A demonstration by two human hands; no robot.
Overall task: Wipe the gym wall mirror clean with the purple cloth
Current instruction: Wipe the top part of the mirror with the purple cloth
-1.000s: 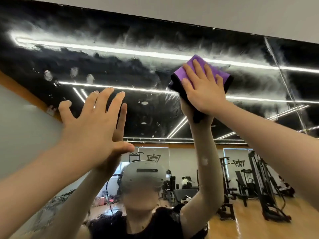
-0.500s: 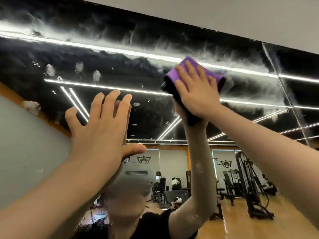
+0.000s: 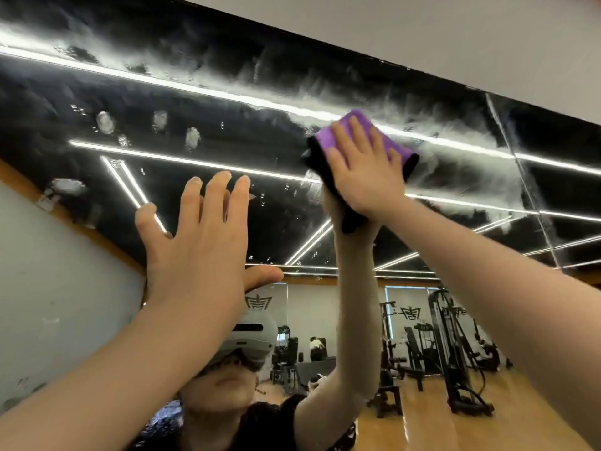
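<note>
The wall mirror (image 3: 227, 164) fills most of the head view, smeared with white haze along its top and dotted with finger marks at the upper left. My right hand (image 3: 364, 170) presses a folded purple cloth (image 3: 357, 125) flat against the glass high up, fingers straight on top of it. The cloth's dark underside shows at its left and lower edges. My left hand (image 3: 201, 245) is raised lower and to the left, fingers spread and straight, flat at the mirror surface and holding nothing.
A pale wall (image 3: 455, 34) runs above the mirror's top edge. A vertical seam (image 3: 527, 180) between mirror panels lies to the right of the cloth. The glass reflects gym machines, a wooden floor and a person wearing a headset.
My right hand with the cloth has stayed high on the hazy band, shifting slightly. The view has swung so both hands sit further right in the frame; my left hand stays spread.
</note>
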